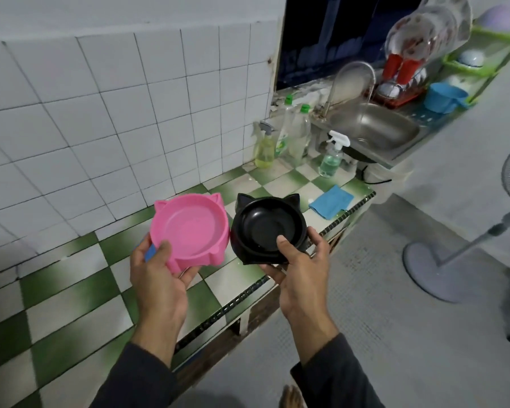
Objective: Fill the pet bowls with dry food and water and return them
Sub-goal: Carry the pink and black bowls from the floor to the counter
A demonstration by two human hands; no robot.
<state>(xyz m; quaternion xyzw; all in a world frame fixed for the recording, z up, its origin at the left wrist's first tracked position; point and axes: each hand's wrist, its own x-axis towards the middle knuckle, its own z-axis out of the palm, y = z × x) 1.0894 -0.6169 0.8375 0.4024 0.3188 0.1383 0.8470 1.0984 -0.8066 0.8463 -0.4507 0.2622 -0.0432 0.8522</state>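
Left hand (159,272) has its grip on the pink bowl (190,229), thumb over the rim; right hand (302,267) holds the black bowl (268,228) the same way. Both bowls ride side by side, just above the green-checked surface (71,290), sink (374,126) well beyond.

I can read no text, brand, number or sign anywhere in my view. The green-capped bottle (283,134) near the sink carries a green and white label, but its print is too small and blurred for me to make out.
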